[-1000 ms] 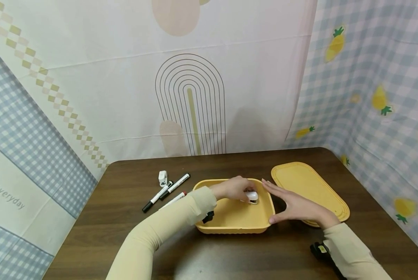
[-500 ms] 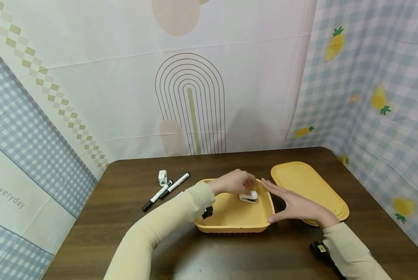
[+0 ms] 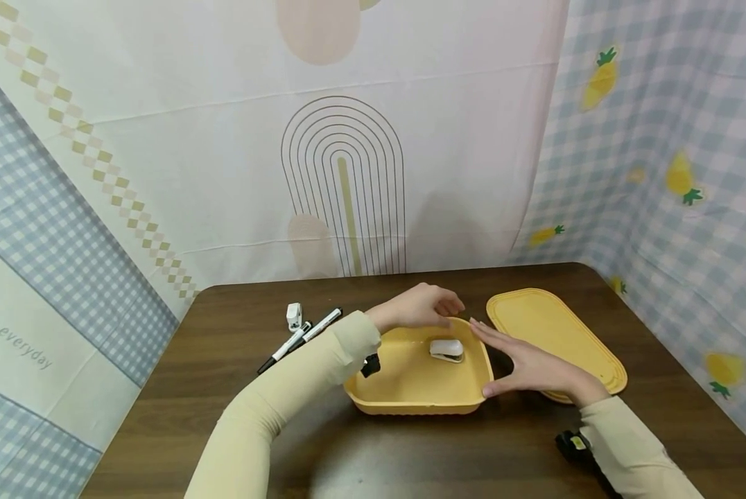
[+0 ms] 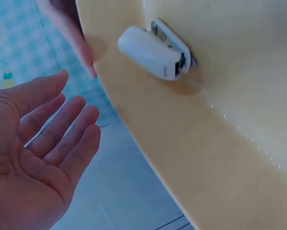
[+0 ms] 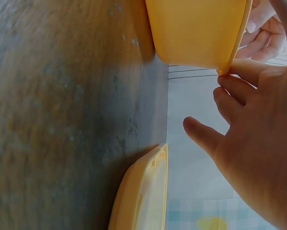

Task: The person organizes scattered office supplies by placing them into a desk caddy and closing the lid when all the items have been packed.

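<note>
A small white stapler [image 3: 447, 349] lies inside the yellow box [image 3: 410, 406], towards its right end. Over the box's back rim hovers my left hand [image 3: 418, 305], its fingers loosely bent and holding nothing. The left wrist view has that hand [image 4: 47, 153] palm up beside the box wall, apart from the stapler [image 4: 153, 51]. My right hand [image 3: 529, 364] rests on the box's right side, fingertips at the back corner and thumb near the front corner. In the right wrist view its fingers touch the rim of the box [image 5: 196, 33].
A yellow lid [image 3: 550, 333] lies on the table to the right of the box. Left of the box are two black-capped markers [image 3: 285, 346] and a small white object [image 3: 294, 317]. My left sleeve [image 3: 298, 388] crosses the table's left half.
My left hand has let go of the stapler, leaving it in the box, and has risen up and back towards the far rim. The right hand stays at the box's side.
</note>
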Tool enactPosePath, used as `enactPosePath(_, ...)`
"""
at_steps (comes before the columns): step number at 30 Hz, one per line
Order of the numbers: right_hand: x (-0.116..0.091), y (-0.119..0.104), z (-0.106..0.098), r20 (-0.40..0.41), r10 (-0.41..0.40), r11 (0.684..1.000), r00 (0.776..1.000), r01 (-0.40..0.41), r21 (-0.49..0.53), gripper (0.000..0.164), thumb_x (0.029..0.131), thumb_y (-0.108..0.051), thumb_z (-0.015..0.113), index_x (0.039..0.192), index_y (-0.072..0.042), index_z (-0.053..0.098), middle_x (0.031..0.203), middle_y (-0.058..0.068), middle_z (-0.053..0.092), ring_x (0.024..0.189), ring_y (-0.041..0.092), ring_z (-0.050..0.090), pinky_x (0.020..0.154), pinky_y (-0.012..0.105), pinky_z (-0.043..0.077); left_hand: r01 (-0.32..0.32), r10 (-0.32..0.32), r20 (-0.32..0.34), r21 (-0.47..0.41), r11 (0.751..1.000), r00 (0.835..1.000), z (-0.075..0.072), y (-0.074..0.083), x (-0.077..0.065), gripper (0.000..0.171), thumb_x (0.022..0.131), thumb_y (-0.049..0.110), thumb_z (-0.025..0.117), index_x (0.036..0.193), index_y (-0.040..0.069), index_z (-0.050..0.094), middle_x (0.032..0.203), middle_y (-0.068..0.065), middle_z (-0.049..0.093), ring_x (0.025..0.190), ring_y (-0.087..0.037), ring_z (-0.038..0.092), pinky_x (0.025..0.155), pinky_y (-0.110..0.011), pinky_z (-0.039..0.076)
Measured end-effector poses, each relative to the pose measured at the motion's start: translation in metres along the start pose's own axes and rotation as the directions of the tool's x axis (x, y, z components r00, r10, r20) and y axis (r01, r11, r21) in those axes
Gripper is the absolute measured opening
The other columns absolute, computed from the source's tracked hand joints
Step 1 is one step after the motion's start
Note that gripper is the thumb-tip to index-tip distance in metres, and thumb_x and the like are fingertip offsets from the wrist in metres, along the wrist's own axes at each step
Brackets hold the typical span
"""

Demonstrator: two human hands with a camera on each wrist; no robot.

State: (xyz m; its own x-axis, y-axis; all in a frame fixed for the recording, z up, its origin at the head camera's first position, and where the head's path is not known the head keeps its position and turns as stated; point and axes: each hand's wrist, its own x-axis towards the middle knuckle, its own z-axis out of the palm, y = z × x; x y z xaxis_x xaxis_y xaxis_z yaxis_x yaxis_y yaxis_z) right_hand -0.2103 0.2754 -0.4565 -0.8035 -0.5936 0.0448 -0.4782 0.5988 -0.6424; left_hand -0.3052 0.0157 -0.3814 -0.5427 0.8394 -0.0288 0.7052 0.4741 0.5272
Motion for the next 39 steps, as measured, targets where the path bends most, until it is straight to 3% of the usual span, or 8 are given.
enactPosePath(7, 0.001, 0.0, 0.002, -0.002, -0.005, 1.0, 1.0, 0.005, 0.005, 0.111, 0.077, -0.048, 0.085, 0.162, -0.016, 0.021, 0.168, 0.004, 0.013, 0.149, 0.038, 0.018, 0.109, 0.065, 0.029, 0.047, -0.048, -0.051, -0.031, 0.998, 0.998, -0.014, -0.008, -0.014, 0.037, 0.095, 0.017, 0.071, 0.13, 0.008, 0.065, 0.127, -0.007, 0.067, 0.112, -0.022, 0.066, 0.091, -0.022, 0.05)
enactPosePath(17, -0.001, 0.002, 0.0, -0.012, 0.003, 1.0, 1.0, -0.003, 0.007, 0.111, 0.077, -0.045, 0.086, 0.163, -0.021, 0.02, 0.167, 0.003, 0.012, 0.15, 0.038, 0.019, 0.109, 0.065, 0.029, 0.109, -0.123, -0.142, -0.098, 0.989, 0.982, -0.039, -0.027, -0.041, 0.038, 0.095, 0.017, 0.072, 0.131, 0.007, 0.065, 0.123, -0.007, 0.069, 0.111, -0.024, 0.066, 0.092, -0.028, 0.052)
enactPosePath(21, -0.001, 0.002, -0.002, -0.013, 0.003, 1.0, 1.0, -0.002, 0.007, 0.112, 0.077, -0.046, 0.086, 0.163, -0.021, 0.019, 0.168, 0.003, 0.011, 0.15, 0.039, 0.018, 0.109, 0.065, 0.029, 0.134, -0.151, -0.176, -0.102, 0.986, 0.973, -0.05, -0.033, -0.05, 0.039, 0.094, 0.019, 0.073, 0.131, 0.008, 0.065, 0.121, -0.006, 0.069, 0.107, -0.019, 0.067, 0.089, -0.027, 0.054)
enactPosePath(28, 0.002, 0.0, 0.0, -0.023, 0.018, 0.998, 1.0, -0.017, 0.054, 0.111, 0.076, -0.046, 0.087, 0.162, -0.033, 0.017, 0.168, -0.001, 0.012, 0.15, 0.04, 0.017, 0.111, 0.064, 0.027, 0.178, -0.19, -0.218, -0.072, 0.981, 0.957, -0.075, -0.043, -0.071, 0.036, 0.094, 0.02, 0.073, 0.128, 0.011, 0.067, 0.119, -0.004, 0.07, 0.104, -0.019, 0.068, 0.086, -0.033, 0.055)
enactPosePath(35, 0.004, -0.002, 0.001, -0.011, 0.026, 0.998, 1.0, -0.025, 0.062, 0.111, 0.076, -0.048, 0.086, 0.163, -0.026, 0.02, 0.167, -0.005, 0.011, 0.151, 0.037, 0.015, 0.112, 0.063, 0.027, 0.214, -0.22, -0.28, -0.051, 0.975, 0.935, -0.097, -0.05, -0.094, 0.039, 0.093, 0.023, 0.073, 0.13, 0.011, 0.066, 0.121, -0.006, 0.07, 0.105, -0.021, 0.068, 0.09, -0.039, 0.054)
enactPosePath(39, 0.001, -0.002, 0.0, -0.018, 0.027, 0.998, 0.999, -0.026, 0.049, 0.111, 0.076, -0.048, 0.086, 0.162, -0.03, 0.018, 0.168, -0.003, 0.01, 0.15, 0.038, 0.016, 0.112, 0.063, 0.027, 0.214, -0.22, -0.306, -0.055, 0.975, 0.926, -0.106, -0.055, -0.103, 0.038, 0.093, 0.021, 0.073, 0.13, 0.011, 0.067, 0.12, -0.008, 0.07, 0.103, -0.022, 0.068, 0.088, -0.04, 0.055)
